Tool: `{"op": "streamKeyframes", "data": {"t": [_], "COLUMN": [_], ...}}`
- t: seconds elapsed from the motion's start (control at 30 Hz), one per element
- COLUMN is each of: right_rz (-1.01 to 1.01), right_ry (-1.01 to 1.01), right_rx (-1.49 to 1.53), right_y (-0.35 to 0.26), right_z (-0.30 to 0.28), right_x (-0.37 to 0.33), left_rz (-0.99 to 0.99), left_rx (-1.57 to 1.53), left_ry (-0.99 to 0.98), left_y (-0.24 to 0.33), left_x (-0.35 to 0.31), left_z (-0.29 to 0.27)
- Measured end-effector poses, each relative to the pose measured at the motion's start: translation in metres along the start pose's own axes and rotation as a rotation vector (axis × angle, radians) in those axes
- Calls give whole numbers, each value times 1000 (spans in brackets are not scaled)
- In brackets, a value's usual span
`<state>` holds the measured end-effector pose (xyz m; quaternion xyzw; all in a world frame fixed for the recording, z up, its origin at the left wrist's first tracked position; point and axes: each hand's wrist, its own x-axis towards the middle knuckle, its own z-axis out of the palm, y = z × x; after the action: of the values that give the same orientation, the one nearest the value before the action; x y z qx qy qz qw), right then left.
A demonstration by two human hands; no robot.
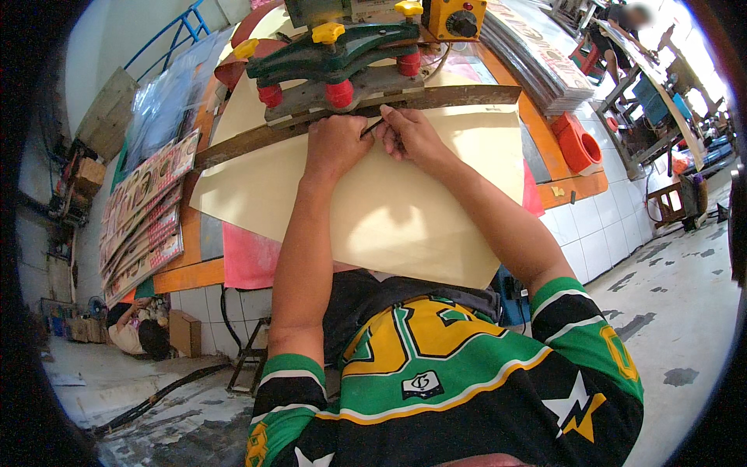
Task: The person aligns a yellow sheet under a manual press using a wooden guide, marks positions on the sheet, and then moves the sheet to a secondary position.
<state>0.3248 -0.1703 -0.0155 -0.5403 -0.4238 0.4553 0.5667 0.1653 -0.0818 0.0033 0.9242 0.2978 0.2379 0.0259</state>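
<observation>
A large cream sheet (pixel 420 202) covers the table in front of me. Both my hands rest close together at its far side, just before a long brown metal bar (pixel 257 142) and beneath a dark green machine head (pixel 342 54). My left hand (pixel 338 144) is closed, knuckles up, with its fingertips hidden. Curled fingers and a bent thumb close my right hand (pixel 410 140), close to the bar. Between the two hands shows a slim dark piece (pixel 373 126), too small to name; which hand grips it is unclear.
Yellow knobs (pixel 327 33) and red cylinders (pixel 340 94) are on the machine, beside a yellow control box (pixel 457 19). Printed sheets (pixel 148 210) stack at left, wrapped stacks (pixel 537 62) at right. A red container (pixel 577 145) stands near the table's right edge. Other people are further off.
</observation>
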Motion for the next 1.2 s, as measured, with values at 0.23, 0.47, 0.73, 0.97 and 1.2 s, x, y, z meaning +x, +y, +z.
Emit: {"op": "streamKeyframes", "data": {"t": [0.23, 0.47, 0.73, 0.97, 1.2], "right_rz": [51, 37, 10, -313, -392], "right_ry": [-43, -41, 34, 81, 171], "right_rx": [114, 148, -10, -384, -608], "right_y": [0, 2, 5, 10, 20], "right_z": [-1, 0, 3, 4, -8], "right_x": [1, 0, 4, -9, -8], "left_rz": [62, 31, 59, 65, 108], "left_rx": [15, -31, -76, -235, -279], "left_ry": [82, 81, 56, -89, -90], "left_y": [-4, -4, -6, -7, -6], "left_x": [-3, -4, -1, -4, -1], "left_z": [1, -7, -5, -2, 7]}}
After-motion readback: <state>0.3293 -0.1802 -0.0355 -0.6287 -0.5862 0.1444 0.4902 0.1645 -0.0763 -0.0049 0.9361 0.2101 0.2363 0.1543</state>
